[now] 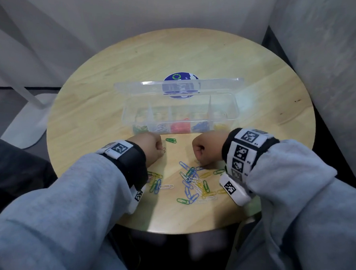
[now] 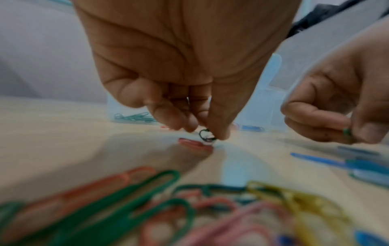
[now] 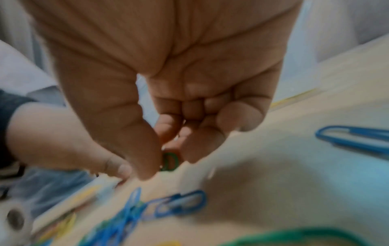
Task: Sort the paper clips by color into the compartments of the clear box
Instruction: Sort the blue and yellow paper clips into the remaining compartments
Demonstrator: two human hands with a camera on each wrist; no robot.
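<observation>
The clear box (image 1: pixel 235 110) stands open mid-table, its front compartments holding green, white, red, blue and yellow clips. Near its front wall my left hand (image 1: pixel 160 151) pinches a dark green clip (image 2: pixel 207 135) between thumb and fingertips, just above a red clip (image 2: pixel 194 144) that lies on the table. My right hand (image 1: pixel 199 160) is curled and pinches a green clip (image 3: pixel 170 161) close to the tabletop. A loose green clip (image 1: pixel 170 140) lies between the hands and the box. The mixed pile of clips (image 1: pixel 192 182) is spread between my wrists.
The box's lid (image 1: pixel 178 85) stands up behind it, with a blue round sticker (image 1: pixel 180 77) beyond. The round wooden table (image 1: pixel 107 87) ends just under my forearms. Grey walls close in on the right and behind.
</observation>
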